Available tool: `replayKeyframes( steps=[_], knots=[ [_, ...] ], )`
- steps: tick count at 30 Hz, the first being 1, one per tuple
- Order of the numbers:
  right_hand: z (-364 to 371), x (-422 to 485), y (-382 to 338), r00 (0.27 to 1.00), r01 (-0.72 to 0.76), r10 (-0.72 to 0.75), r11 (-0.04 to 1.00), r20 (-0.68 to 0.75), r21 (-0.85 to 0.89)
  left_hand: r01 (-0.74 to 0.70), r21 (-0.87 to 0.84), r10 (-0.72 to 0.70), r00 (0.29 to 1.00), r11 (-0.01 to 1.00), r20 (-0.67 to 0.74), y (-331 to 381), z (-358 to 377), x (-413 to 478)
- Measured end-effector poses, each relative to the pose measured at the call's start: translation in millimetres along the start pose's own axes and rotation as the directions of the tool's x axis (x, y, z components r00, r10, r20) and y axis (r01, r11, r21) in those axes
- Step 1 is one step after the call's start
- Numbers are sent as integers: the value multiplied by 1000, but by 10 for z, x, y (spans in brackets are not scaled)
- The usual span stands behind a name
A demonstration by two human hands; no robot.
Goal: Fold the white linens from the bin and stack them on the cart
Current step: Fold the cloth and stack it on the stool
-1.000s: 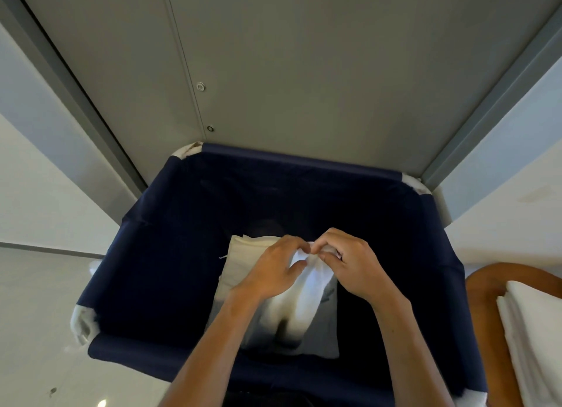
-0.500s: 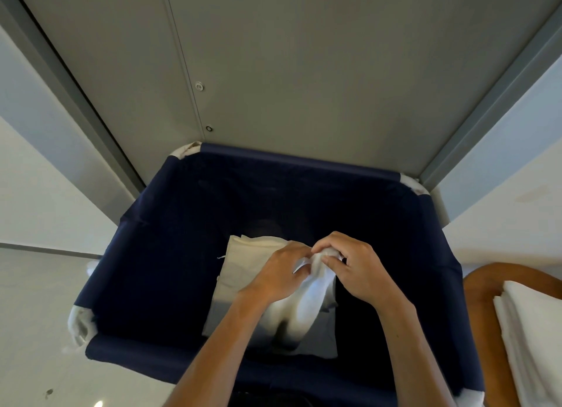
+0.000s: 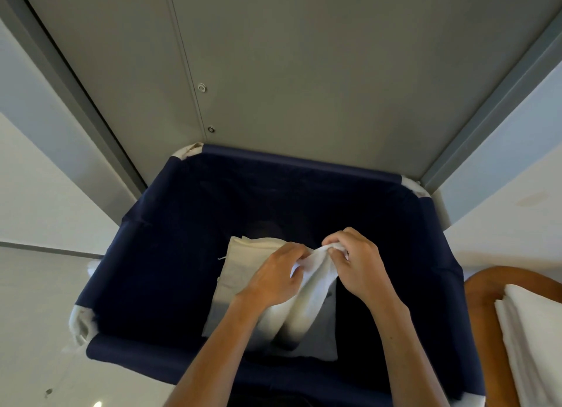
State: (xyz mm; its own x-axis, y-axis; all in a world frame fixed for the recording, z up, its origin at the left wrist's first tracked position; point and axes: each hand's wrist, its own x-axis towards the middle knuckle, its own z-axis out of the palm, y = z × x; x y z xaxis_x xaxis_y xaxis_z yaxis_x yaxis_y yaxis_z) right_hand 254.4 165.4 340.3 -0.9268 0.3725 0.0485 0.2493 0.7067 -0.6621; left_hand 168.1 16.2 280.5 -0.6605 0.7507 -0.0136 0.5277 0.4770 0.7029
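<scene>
Fingers curled tight: left hand (image 3: pixel 273 280) and right hand (image 3: pixel 359 263) pinch the white linen (image 3: pixel 314 288) by its top edge, well apart from the bin (image 3: pixel 182 254) walls.

Soft, even daylight fills the room; the navy bin (image 3: pixel 188 254) swallows it into deep shadow. Wide-angle lens bends the wall lines (image 3: pixel 91 108) outward, edges slightly soft.

bin (image 3: pixel 188 242): navy matt cloth | linen (image 3: pixel 307 297): white soft cloth | cart (image 3: pixel 483 288), lower right: glossy brown wood | wall (image 3: pixel 304 72): smooth matt grey panel
</scene>
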Motion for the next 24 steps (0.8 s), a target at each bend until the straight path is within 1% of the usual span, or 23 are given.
replayKeyframes(
  steps=[3, 6, 9, 11, 16, 21, 24],
  knots=[
    [-44, -11, -77, 999, 22, -19, 997, -39, 79, 13, 37, -14, 999, 999, 36, -66, 30, -2],
    [-85, -13, -112, 994, 42, -30, 992, -102, 119, 55, 10, -56, 997, 998, 53, -138, 65, 1],
    [-94, -30, -98, 989, 43, -26, 993, -149, 113, 110, -42, -111, 994, 993, -13, -193, 70, 17],
    [-103, -38, -71, 981, 39, -19, 994, -191, 103, 142, -31, -144, 988, 989, -63, -220, 52, 12],
    [-128, -46, -103, 963, 16, 23, 990, -269, 139, 180, 22, -177, 978, 983, -111, -226, 91, -54],
    [-198, -16, -191, 957, 12, 47, 980, -286, 198, 85, -22, -88, 968, 996, -235, -259, 278, -141],
    [-206, -4, -254, 963, 8, 53, 974, -265, 224, 63, -52, -74, 962, 997, -262, -249, 341, -136]
  ],
)
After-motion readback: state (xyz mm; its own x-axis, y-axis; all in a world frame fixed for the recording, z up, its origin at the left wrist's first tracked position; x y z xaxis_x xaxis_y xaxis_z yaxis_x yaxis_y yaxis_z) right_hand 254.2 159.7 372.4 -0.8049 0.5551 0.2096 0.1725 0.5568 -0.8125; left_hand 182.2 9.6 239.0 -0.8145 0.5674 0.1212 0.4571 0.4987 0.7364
